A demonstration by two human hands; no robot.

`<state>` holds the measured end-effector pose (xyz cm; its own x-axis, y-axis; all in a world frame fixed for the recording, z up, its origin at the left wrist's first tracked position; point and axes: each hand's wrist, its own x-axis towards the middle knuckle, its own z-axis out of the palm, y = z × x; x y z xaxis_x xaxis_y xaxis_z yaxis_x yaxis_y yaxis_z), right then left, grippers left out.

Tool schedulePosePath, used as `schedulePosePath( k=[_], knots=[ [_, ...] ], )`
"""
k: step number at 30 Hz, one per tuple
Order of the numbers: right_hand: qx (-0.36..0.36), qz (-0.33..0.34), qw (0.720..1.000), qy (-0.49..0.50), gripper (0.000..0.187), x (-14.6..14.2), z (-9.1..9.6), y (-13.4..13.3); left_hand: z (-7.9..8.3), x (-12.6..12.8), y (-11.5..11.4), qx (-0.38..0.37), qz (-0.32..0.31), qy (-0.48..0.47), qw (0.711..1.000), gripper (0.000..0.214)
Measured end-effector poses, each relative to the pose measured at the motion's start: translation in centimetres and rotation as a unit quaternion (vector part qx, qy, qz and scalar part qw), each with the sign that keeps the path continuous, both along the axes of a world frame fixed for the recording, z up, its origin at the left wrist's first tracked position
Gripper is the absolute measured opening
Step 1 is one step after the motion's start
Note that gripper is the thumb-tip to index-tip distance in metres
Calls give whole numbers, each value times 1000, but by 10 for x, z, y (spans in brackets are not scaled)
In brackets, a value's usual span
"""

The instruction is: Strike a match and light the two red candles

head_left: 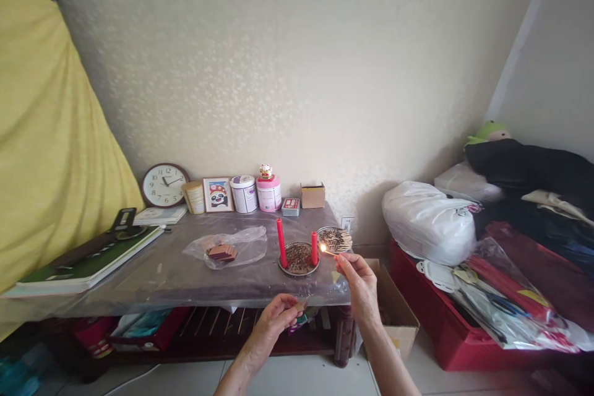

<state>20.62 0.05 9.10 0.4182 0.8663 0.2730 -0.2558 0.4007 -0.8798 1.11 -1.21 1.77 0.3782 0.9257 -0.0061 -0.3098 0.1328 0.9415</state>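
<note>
**R hand** (359, 284): thumb & forefinger pinched on **lit match** (329, 252), firm grip at end away from flame. Flame just beside upper part of R **red candle** (314, 248); no wick flame visible. Match: light, thin, brittle; hold by far end of stick w/ low pressure only.

**L hand** (277, 322): fingers curled, closed on **small brown item** (299, 307), partly hidden; exact type cannot be told.

Table, under **clear plastic sheet** (162, 281): L **red candle** (281, 243) & R candle stand upright at rim of **round metal dish** (299, 258) holding brown granules. Just behind match: **shallow round dish of matches** (334, 239). To L: **plastic bag** (241, 244) w/ **brown blocks** (221, 252).

Far edge: **wall clock** (164, 185), **framed panda picture** (218, 194), **white tin** (244, 193), **pink tin** (268, 193), **cardboard box** (312, 195).
</note>
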Motion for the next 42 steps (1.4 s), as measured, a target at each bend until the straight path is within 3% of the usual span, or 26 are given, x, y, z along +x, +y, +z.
schedulePosePath(
  k=[9, 14, 19, 30, 42],
  knots=[
    [22, 3, 1000, 0, 18, 3, 17, 24, 11, 14, 15, -11, -74, -13, 997, 19],
    [27, 1, 1000, 6, 19, 4, 24, 37, 0, 15, 22, -36, -108, -59, 992, 17],
    [30, 17, 999, 18, 20, 3, 28, 49, -12, 10, 23, -74, -110, -121, 984, 15],
    [24, 50, 997, 62, 18, 1, 24, 64, -2, 5, 19, -76, -109, -147, 980, 14],
    [6, 59, 996, 68, 19, 3, 15, 67, -8, -1, 23, -81, -99, -154, 980, 13]
  ],
)
